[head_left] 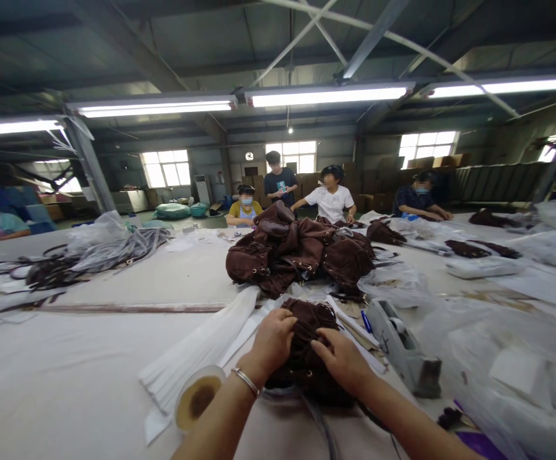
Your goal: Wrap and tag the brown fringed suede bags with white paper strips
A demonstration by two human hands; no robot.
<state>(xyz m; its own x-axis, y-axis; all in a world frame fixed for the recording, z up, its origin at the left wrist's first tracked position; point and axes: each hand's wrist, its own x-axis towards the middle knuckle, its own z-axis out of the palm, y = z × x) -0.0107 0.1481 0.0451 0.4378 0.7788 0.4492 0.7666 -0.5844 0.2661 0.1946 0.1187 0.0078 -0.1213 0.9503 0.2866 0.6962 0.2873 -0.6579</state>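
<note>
A dark brown fringed bag point(308, 319) lies on the table right in front of me, with small metal eyelets on its near side. My left hand point(272, 340) is on its left side, fingers curled onto the fringe strands. From the right, my right hand point(341, 358) grips the fringe with thumb and fingers; some of its fingertips are hidden. Grey straps trail from the bag toward me. Just beyond stands a pile of similar brown bags point(301, 252).
Left of the bag are white paper strips point(201, 351) and a round tub point(198, 399). A tape dispenser point(402, 348) and blue pen point(366, 321) are to the right, near clear plastic bags point(512, 358). Bundled straps point(110, 249) lie far left. Several people work across the table.
</note>
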